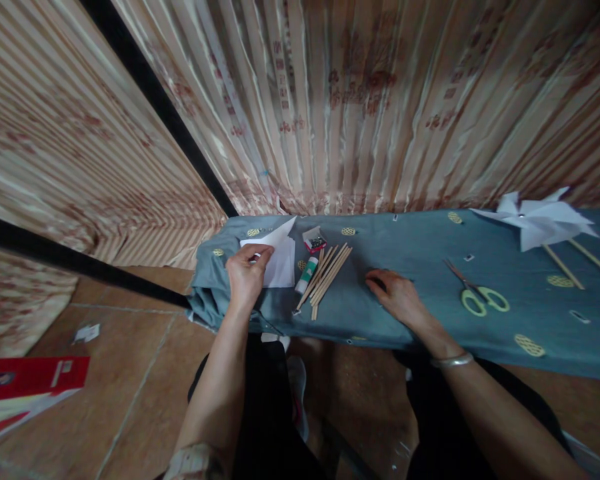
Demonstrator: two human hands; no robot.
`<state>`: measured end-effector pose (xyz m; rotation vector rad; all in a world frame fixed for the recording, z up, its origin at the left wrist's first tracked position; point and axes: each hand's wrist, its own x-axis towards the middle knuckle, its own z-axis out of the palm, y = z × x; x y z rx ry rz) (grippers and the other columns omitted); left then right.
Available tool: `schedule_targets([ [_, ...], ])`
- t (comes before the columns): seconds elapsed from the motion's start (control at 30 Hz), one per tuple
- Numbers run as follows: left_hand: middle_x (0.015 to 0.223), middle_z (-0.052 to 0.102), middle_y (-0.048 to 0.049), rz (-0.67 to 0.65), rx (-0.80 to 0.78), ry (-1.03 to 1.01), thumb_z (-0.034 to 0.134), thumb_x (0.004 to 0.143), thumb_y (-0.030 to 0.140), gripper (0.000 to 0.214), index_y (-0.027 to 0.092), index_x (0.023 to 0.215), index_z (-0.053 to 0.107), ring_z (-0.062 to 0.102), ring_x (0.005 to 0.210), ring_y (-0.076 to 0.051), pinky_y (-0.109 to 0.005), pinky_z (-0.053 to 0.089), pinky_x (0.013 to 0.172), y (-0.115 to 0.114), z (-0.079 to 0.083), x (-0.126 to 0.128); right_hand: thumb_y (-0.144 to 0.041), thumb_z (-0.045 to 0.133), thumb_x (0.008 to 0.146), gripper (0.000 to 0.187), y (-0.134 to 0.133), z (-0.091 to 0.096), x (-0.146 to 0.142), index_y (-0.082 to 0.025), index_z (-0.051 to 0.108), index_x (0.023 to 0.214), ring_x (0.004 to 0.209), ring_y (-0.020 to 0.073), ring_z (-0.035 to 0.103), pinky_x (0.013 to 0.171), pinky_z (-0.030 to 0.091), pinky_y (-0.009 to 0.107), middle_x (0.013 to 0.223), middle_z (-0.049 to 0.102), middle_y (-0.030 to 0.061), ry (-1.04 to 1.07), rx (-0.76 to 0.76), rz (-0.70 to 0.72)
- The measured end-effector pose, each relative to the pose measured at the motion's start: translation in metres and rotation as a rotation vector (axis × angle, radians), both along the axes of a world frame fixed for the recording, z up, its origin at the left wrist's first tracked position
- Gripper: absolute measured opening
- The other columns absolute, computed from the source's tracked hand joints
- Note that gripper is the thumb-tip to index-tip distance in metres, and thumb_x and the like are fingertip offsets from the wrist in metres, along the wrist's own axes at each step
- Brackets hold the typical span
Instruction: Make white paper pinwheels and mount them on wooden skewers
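Observation:
My left hand (247,275) pinches the near edge of a white sheet of paper (281,235), whose far corner stands raised above more white paper (280,267) on the cloth. On the blue-grey cloth, my right hand (391,293) rests with its fingers loosely bent and nothing visible in them. Between my hands lie several thin wooden sticks (331,275), a green and white glue stick (307,275) and a small open box of pins (315,239). Scissors with yellow-green handles (483,298) lie to the right of my right hand.
White paper pinwheels (537,220) on sticks lie at the far right of the cloth-covered table (420,237). A pleated curtain (360,120) hangs behind it. Black poles (165,113) stand at the left. A red printed package (30,387) and a scrap (87,333) are at lower left.

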<state>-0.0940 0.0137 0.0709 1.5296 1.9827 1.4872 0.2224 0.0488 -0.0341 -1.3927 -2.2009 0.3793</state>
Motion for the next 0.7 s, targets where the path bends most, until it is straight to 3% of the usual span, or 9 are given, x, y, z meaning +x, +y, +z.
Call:
schedule_targets([
  [0.13, 0.076, 0.074, -0.0014, -0.108, 0.176, -0.042, 0.07, 0.076, 0.028, 0.011, 0.018, 0.072, 0.075, 0.065, 0.072, -0.015, -0.025, 0.05, 0.068, -0.007, 0.013, 0.026, -0.031, 0.049, 0.092, 0.025, -0.003, 0.006, 0.002, -0.022, 0.071, 0.101, 0.093, 0.0254, 0.071, 0.085, 0.055, 0.039, 0.102, 0.076, 0.0089, 0.086, -0.014, -0.03],
  [0.3, 0.082, 0.074, -0.0028, -0.442, 0.235, 0.116, 0.067, 0.088, 0.027, 0.012, 0.021, 0.081, 0.075, 0.067, 0.081, -0.016, -0.029, 0.053, 0.078, -0.024, 0.014, 0.086, -0.036, 0.05, 0.092, 0.039, -0.003, 0.02, 0.016, -0.021, 0.06, 0.127, 0.099, 0.0269, 0.07, 0.089, 0.055, 0.042, 0.115, 0.072, 0.0127, 0.235, 0.087, -0.236],
  [0.37, 0.084, 0.074, -0.0042, -0.621, 0.209, 0.2, 0.063, 0.091, 0.029, 0.015, 0.021, 0.085, 0.074, 0.067, 0.082, -0.017, -0.03, 0.054, 0.079, -0.028, 0.003, 0.111, -0.039, 0.052, 0.091, 0.054, -0.004, 0.026, 0.027, -0.019, 0.047, 0.141, 0.115, 0.0301, 0.063, 0.094, 0.054, 0.046, 0.132, 0.062, 0.0167, 0.252, 0.155, -0.302],
  [0.5, 0.087, 0.074, -0.0068, -0.841, 0.157, 0.323, 0.058, 0.095, 0.027, 0.018, 0.019, 0.088, 0.073, 0.066, 0.085, -0.019, -0.033, 0.054, 0.079, -0.027, -0.036, 0.145, -0.035, 0.054, 0.09, 0.073, -0.014, 0.034, 0.048, -0.017, 0.024, 0.154, 0.146, 0.0366, 0.03, 0.111, 0.036, 0.057, 0.158, 0.031, 0.0208, 0.122, 0.264, -0.341],
  [0.6, 0.088, 0.074, -0.0067, -0.904, 0.108, 0.358, 0.058, 0.094, 0.024, 0.016, 0.018, 0.089, 0.072, 0.065, 0.085, -0.019, -0.032, 0.055, 0.079, -0.025, -0.062, 0.158, -0.024, 0.05, 0.09, 0.067, -0.027, 0.031, 0.057, -0.018, 0.029, 0.153, 0.149, 0.038, 0.022, 0.113, 0.029, 0.06, 0.161, 0.026, 0.0203, -0.047, 0.239, -0.243],
  [0.7, 0.087, 0.074, -0.0068, -0.928, 0.083, 0.362, 0.058, 0.094, 0.025, 0.016, 0.018, 0.089, 0.072, 0.065, 0.087, -0.019, -0.032, 0.055, 0.08, -0.023, -0.073, 0.167, -0.014, 0.045, 0.087, 0.06, -0.04, 0.021, 0.06, -0.019, 0.041, 0.146, 0.149, 0.0359, 0.024, 0.112, 0.031, 0.058, 0.158, 0.032, 0.0197, -0.137, 0.187, -0.077],
])
